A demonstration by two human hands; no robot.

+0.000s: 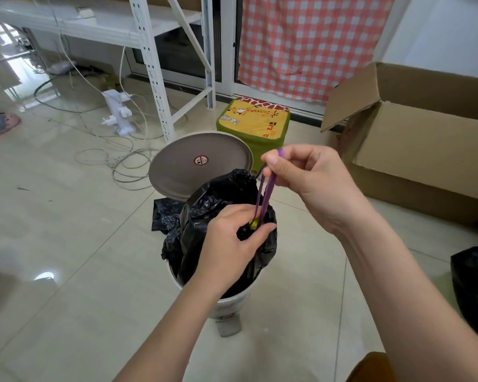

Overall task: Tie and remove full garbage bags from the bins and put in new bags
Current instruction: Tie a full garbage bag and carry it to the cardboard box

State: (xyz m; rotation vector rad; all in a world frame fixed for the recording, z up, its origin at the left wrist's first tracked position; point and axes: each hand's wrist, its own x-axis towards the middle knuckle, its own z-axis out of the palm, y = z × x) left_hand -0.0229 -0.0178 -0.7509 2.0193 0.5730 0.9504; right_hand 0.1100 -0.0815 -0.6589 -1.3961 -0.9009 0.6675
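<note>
Hands (233,244) (312,179) on bag's drawstring (268,188)

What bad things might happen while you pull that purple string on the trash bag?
The thin purple drawstring is pulled taut by the right hand; it might snap or slip free. The left hand pinches the black bag at its gathered neck, so the thin plastic might tear. The bin might tip if the bag is yanked.
</note>
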